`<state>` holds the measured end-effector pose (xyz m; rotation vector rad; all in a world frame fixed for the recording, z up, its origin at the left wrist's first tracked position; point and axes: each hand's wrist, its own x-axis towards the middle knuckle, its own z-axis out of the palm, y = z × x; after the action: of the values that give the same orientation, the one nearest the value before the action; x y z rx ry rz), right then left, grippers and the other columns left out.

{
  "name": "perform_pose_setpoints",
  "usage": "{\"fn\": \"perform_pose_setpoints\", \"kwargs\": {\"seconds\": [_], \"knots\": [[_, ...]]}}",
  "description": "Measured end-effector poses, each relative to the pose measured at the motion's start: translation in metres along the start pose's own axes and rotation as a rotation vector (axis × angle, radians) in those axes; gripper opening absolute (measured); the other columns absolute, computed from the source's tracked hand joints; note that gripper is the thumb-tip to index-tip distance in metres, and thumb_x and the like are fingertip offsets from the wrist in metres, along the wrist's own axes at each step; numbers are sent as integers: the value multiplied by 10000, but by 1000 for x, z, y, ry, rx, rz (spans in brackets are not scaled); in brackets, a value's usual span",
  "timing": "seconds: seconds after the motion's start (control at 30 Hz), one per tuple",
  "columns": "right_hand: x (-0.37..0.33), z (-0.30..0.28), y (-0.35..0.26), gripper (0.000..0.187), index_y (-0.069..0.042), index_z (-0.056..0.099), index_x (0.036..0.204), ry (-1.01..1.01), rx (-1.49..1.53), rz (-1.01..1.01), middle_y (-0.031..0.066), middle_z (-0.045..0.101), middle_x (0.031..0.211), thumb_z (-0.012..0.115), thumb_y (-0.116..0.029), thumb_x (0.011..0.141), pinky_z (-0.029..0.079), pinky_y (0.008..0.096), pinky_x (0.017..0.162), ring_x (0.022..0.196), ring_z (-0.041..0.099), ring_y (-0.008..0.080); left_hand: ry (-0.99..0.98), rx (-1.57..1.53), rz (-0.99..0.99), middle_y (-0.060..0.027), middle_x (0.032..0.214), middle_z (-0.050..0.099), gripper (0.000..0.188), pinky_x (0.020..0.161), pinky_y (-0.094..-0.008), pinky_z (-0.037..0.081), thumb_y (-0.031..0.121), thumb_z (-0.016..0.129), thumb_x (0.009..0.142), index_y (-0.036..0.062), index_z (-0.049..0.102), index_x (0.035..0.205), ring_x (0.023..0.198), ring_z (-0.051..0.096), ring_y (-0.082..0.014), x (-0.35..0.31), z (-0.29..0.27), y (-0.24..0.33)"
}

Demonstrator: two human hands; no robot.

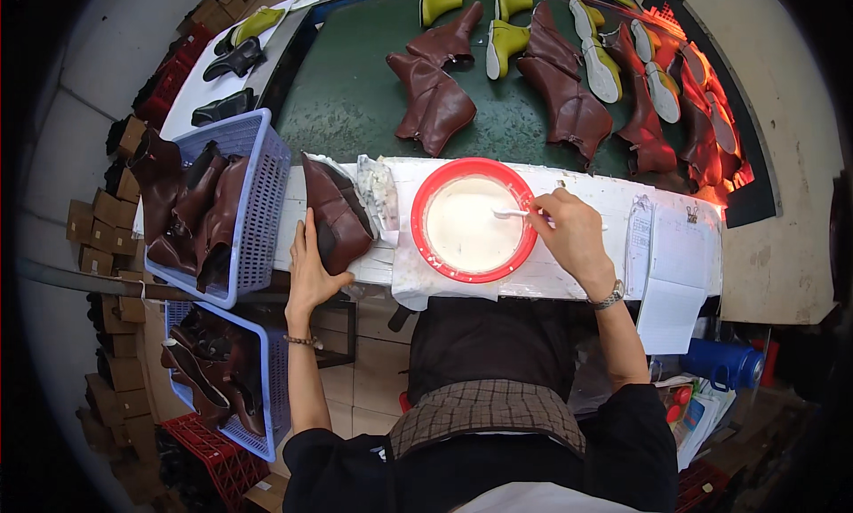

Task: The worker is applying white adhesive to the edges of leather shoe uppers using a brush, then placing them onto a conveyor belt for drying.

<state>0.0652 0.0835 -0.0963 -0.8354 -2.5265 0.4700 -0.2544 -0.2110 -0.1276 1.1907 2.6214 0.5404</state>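
A red-rimmed bowl (419,213) filled with creamy white liquid (468,242) sits on the white bench. Over its right rim, my right hand (573,238) is closed in a pinch on a slim white brush (509,213), whose tip reaches the liquid; the grip covers most of it. A reddish-brown leather boot (336,209) lies left of the bowl. Against its left edge and lower end, my left hand (313,269) has its fingers stretched out and thumb apart. A crumpled, stained cloth (377,193) is between boot and bowl.
Blue plastic baskets of brown boots (238,286) stand at left, one lower. On the green conveyor belt (346,95) are brown boots (433,104) and yellow-green shoe lasts (506,44), with an orange glow at far right. Clipped papers (671,264) and a blue bottle (721,364) are at right.
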Motion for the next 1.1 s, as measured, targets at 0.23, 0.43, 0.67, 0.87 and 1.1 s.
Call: {"fn": "perform_pose_setpoints", "kwargs": {"seconds": [0.23, 0.43, 0.67, 0.87, 1.1], "knots": [[-19, -1, 20, 126, 3, 747, 996, -25, 144, 99, 144, 650, 832, 734, -92, 914, 524, 386, 646, 702, 658, 289, 367, -36, 69, -257, 1456, 460, 1003, 1151, -505, 378, 0, 709, 668, 92, 338, 1595, 1309, 476, -465, 4, 7, -8], [-14, -9, 6, 121, 9, 756, 1047, 245, 420, 108, 79, 633, 810, 719, -48, 946, 475, 294, 608, 668, 599, 167, 502, -246, 329, -218, 1445, 538, 859, 1150, -451, 409, -127, 620, 673, 12, 461, 1506, 1340, 525, -416, -13, -22, 61], [0, -16, -44, 148, -30, 785, 1030, 166, 636, -58, 48, 681, 852, 792, -72, 888, 474, 252, 572, 664, 600, 108, 423, -253, 543, -244, 1452, 551, 766, 1091, -477, 450, -77, 725, 635, 26, 596, 1383, 1288, 557, -441, -35, -23, 112], [31, -25, -23, 157, -47, 800, 1022, 328, 472, -83, 52, 674, 835, 809, -88, 871, 482, 267, 583, 675, 611, 130, 373, -301, 745, -249, 1445, 560, 703, 1066, -501, 469, 4, 844, 666, 49, 618, 1330, 1272, 568, -438, -44, -26, 117], [11, -18, -29, 255, -54, 808, 1048, 273, 615, -225, 59, 674, 898, 843, 1, 800, 513, 268, 692, 799, 643, 146, 503, -448, 467, -252, 1462, 548, 750, 1103, -455, 448, 32, 845, 749, 14, 525, 1428, 1320, 562, -383, -41, -18, 132]]}}
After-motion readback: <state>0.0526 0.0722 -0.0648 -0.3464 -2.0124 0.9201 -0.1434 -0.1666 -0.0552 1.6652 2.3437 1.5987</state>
